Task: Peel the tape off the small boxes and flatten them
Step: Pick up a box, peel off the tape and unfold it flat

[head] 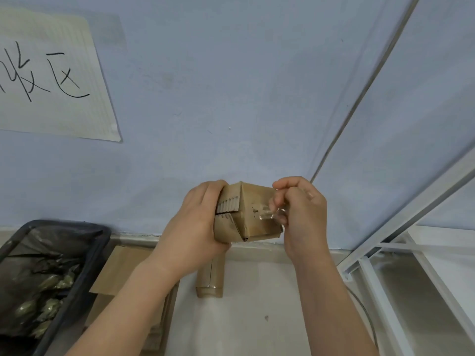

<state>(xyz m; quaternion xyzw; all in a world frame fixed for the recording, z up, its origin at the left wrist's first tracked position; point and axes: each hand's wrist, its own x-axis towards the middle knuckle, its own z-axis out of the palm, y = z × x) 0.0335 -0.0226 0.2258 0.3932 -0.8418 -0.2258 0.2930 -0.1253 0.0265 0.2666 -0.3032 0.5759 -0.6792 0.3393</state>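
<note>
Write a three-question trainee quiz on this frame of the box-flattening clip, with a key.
1. True or false: the small box in the hands is already flattened.
2. What does the right hand pinch? A) a pen B) clear tape C) a knife
3. Fill in: the black bin lined with a bag sits at the person's ____ side.

Key: 1 false, the left hand grips it still box-shaped. 2 B, the tape is lifting off the box's side. 3 left; a second box stands on the floor below the hands.
</note>
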